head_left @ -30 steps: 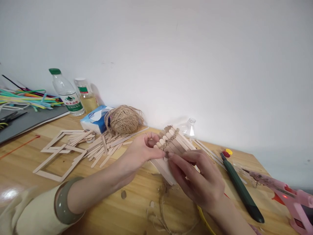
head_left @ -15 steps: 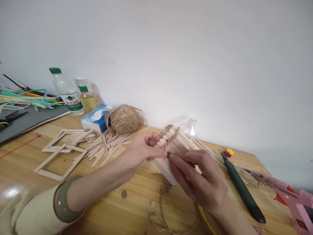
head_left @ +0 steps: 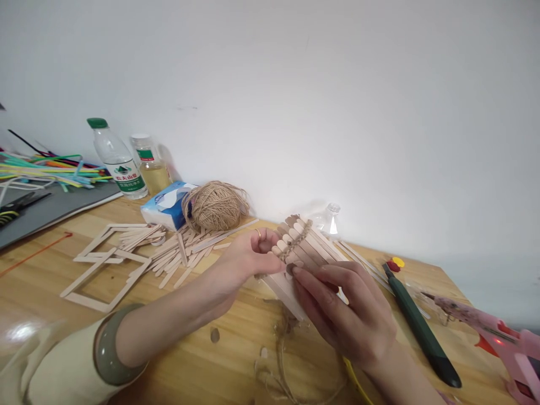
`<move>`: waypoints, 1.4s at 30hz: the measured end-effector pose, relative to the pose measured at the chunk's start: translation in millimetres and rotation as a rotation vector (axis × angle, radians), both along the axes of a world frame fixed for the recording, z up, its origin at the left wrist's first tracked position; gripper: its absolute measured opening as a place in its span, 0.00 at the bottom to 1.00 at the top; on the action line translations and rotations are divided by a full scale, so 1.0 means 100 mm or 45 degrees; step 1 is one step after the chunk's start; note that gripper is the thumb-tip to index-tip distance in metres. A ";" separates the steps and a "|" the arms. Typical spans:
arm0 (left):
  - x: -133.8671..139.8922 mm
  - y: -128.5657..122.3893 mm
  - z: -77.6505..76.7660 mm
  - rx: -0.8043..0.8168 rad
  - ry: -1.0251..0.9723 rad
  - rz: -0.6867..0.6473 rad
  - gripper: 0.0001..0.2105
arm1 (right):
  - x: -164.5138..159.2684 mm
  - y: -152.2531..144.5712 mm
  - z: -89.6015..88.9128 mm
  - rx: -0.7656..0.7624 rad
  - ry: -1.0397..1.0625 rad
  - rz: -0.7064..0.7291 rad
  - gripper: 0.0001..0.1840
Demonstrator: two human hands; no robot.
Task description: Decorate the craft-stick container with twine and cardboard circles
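At far left, fuzzy multicoloured craft stems lie on a flat grey mat; a clear plastic bottle with a green cap stands beside a clear white-lidded jar of yellow liquid; nearer, two angular frames of pale wooden sticks overlap on the wooden table; next come a blue-and-white soft tissue pack, a loose heap of pale flat wooden sticks and a round ball of tan twine; at centre, the left hand grips the left edge of a twine-trimmed panelled piece of pale wooden sticks, raised and tilted above the table; the right hand pinches a small dark round disc narrowly between fingertips, at the piece's near side; rightward lie a slim dark-green cutter and a pink glue gun.
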State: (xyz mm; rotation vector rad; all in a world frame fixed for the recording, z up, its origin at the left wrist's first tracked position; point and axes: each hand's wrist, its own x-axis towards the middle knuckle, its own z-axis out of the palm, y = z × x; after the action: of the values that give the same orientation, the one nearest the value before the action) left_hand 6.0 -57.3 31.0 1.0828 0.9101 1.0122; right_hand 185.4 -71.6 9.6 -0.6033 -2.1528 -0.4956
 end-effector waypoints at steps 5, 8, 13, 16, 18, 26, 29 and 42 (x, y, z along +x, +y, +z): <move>0.01 0.00 0.03 0.003 -0.020 -0.021 0.11 | 0.00 0.01 0.00 0.006 -0.004 -0.004 0.11; 0.01 0.00 0.03 -0.008 -0.018 -0.013 0.10 | 0.00 0.03 0.00 0.005 -0.014 -0.008 0.12; 0.01 0.00 0.03 -0.016 -0.016 0.001 0.10 | 0.01 0.02 -0.01 -0.001 -0.029 0.000 0.12; 0.02 0.00 0.02 -0.022 -0.010 0.019 0.10 | 0.01 0.01 0.00 0.003 -0.034 -0.002 0.11; 0.03 0.00 0.01 -0.031 0.004 0.040 0.11 | 0.00 0.01 0.00 0.006 -0.037 -0.009 0.11; 0.03 0.01 0.01 -0.030 0.058 0.072 0.10 | 0.02 0.03 0.04 -0.135 0.226 0.015 0.12; 0.02 0.02 0.03 -0.005 0.058 0.073 0.09 | 0.07 0.03 0.10 -0.240 0.455 -0.064 0.13; 0.11 0.20 -0.31 0.241 0.389 0.101 0.12 | 0.38 -0.13 -0.12 -0.586 0.297 -0.258 0.07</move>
State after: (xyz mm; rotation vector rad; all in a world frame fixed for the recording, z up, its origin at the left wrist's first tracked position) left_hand 17.4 -37.4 -0.2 1.3963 1.1265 1.0296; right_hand 223.8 -84.3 -2.3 -1.0845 -1.9953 -0.0224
